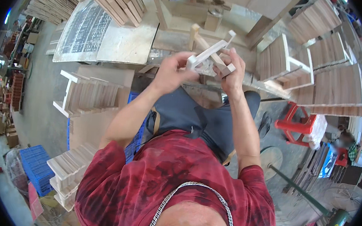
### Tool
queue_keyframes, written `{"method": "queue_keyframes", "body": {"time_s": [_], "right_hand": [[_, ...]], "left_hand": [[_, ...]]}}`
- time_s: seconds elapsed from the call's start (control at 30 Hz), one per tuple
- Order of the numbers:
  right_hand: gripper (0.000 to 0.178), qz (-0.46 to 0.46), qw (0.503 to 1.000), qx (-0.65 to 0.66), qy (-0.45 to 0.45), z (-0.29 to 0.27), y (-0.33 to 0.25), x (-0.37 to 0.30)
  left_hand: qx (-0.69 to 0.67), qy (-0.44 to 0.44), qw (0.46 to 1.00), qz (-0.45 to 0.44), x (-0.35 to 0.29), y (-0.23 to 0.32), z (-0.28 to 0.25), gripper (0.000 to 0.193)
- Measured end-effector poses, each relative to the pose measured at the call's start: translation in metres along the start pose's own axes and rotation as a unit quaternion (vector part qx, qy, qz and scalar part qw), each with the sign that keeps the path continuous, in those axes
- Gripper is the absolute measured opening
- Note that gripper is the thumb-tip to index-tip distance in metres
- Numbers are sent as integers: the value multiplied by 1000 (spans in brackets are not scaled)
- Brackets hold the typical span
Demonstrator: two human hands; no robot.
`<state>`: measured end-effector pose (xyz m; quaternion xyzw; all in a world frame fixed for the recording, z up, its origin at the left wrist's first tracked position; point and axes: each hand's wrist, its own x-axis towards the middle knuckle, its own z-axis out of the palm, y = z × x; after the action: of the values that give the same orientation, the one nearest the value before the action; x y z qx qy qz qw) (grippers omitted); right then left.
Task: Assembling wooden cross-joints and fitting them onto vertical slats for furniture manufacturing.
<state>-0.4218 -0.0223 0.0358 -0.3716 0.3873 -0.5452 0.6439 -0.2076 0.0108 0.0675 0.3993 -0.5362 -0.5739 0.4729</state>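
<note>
Above my lap, at the bench edge, is a small wooden frame (209, 54) made of pale bars, with short end pieces sticking out. One bar crosses another at a slant. My right hand (234, 73) grips its right side, the fingers wrapped round a bar near the squared end. My left hand (173, 73) is curled at the frame's left end, its fingers and thumb closed about the corner and slightly smeared. The bars hide some fingertips of both hands.
Ahead stands a wooden workbench (176, 39) with a small wood block (213, 20) on it. Stacked wooden frames (274, 61) are at right, more stacked frames (95, 95) at left. A red stool (295, 124) stands right; a blue crate (36, 167) sits lower left.
</note>
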Motion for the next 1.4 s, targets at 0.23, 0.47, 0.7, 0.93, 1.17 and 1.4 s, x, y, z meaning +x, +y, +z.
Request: {"method": "queue_keyframes", "body": {"time_s": [0.23, 0.47, 0.7, 0.93, 1.17, 1.4], "right_hand": [[33, -111, 975, 63, 184, 15, -16, 75], [28, -169, 964, 2, 204, 5, -25, 154], [32, -167, 956, -86, 226, 7, -29, 161], [39, -129, 963, -84, 221, 4, -27, 156], [39, -124, 966, -58, 221, -7, -23, 169], [39, -165, 961, -115, 189, 19, -35, 146]], "left_hand": [[356, 86, 920, 141, 74, 5, -2, 32], [360, 68, 924, 108, 159, -10, -21, 37], [408, 81, 902, 118, 179, -28, -27, 37], [383, 61, 918, 87, 172, -12, -23, 39], [379, 65, 920, 81, 172, -5, -18, 38], [343, 89, 930, 95, 177, -28, -32, 43]]}}
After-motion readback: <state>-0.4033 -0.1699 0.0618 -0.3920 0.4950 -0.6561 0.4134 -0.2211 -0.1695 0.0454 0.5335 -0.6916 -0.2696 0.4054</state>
